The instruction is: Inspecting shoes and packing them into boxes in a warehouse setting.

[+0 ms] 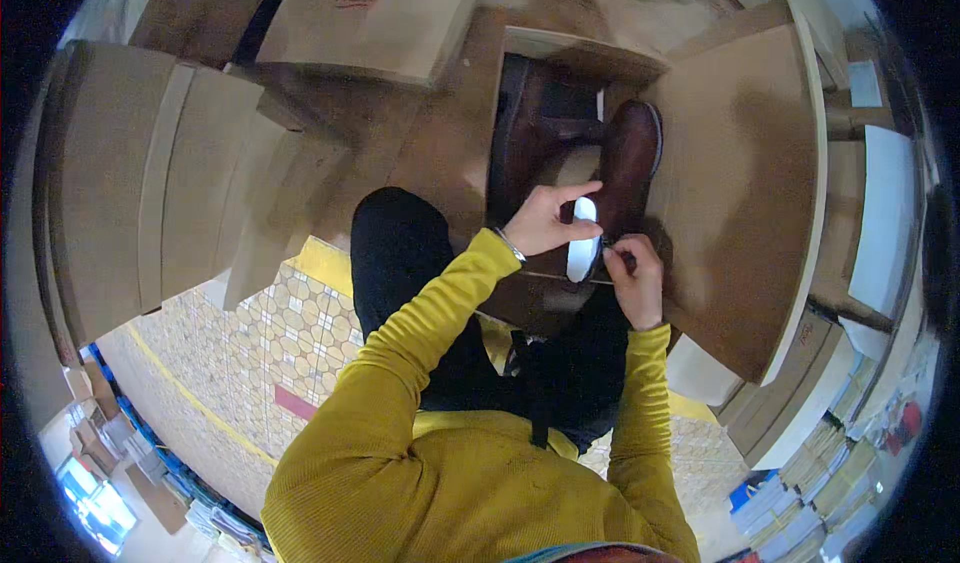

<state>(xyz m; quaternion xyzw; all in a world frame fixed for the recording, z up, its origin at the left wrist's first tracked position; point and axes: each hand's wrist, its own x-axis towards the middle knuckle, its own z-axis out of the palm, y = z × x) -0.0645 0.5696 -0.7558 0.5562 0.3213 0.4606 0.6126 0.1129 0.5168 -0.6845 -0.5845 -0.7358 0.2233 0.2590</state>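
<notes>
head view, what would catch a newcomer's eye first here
The mustard-yellow sleeves fill the lower middle, leading up to both hands at the centre. The left hand and right hand work at a brown leather shoe with a white insert in its opening. Stacked cardboard boxes crowd the left and top.

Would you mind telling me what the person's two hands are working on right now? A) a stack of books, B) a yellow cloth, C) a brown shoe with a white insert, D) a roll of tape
C: the left hand and right hand both meet at the brown shoe, which lies over an open cardboard box, with a white insert between the fingers.
</notes>
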